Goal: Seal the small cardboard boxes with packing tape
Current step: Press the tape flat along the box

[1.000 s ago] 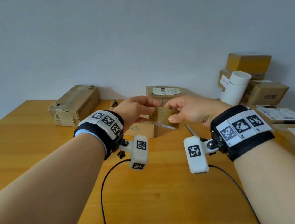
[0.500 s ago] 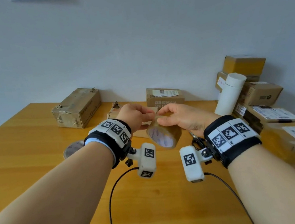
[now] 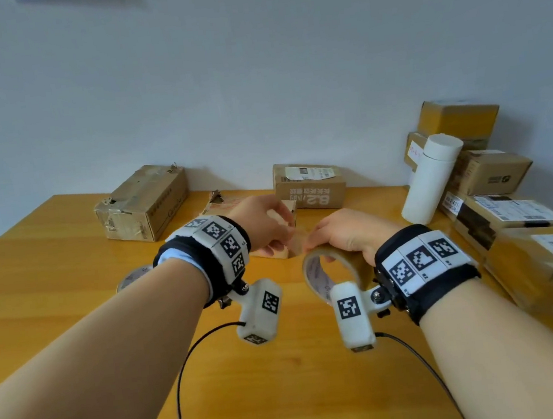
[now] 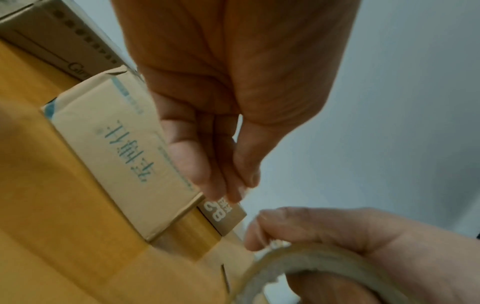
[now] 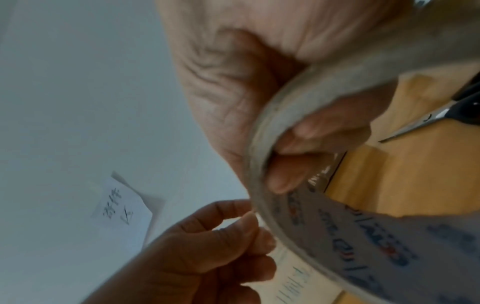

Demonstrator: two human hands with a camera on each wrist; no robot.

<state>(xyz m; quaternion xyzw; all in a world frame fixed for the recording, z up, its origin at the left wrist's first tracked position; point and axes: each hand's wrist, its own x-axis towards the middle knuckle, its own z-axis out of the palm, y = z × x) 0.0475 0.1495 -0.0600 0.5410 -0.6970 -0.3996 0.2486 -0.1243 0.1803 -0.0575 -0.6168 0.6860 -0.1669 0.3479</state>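
Note:
My right hand (image 3: 337, 237) grips a brown packing tape roll (image 3: 323, 273) with fingers curled through its core (image 5: 285, 164), held just above the table. My left hand (image 3: 270, 230) pinches the tape's free end (image 4: 241, 189) between thumb and fingers, close to the roll's rim (image 5: 249, 232). A short strip of tape (image 3: 294, 241) spans the gap between the hands. Under the left hand lies a small cardboard box (image 4: 116, 154) with teal print, a flap showing (image 3: 288, 208).
A second tape roll (image 3: 134, 277) lies flat on the wooden table (image 3: 289, 397) at left. Scissors (image 5: 428, 117) lie under my right hand. Boxes stand at the back left (image 3: 143, 203) and middle (image 3: 310, 184). A white cylinder (image 3: 431, 178) and stacked boxes (image 3: 510, 217) fill the right.
Both hands have come down and nearer to me with the roll. The right hand's fingers now hook through the core, and the left hand has drawn the tape end a little away.

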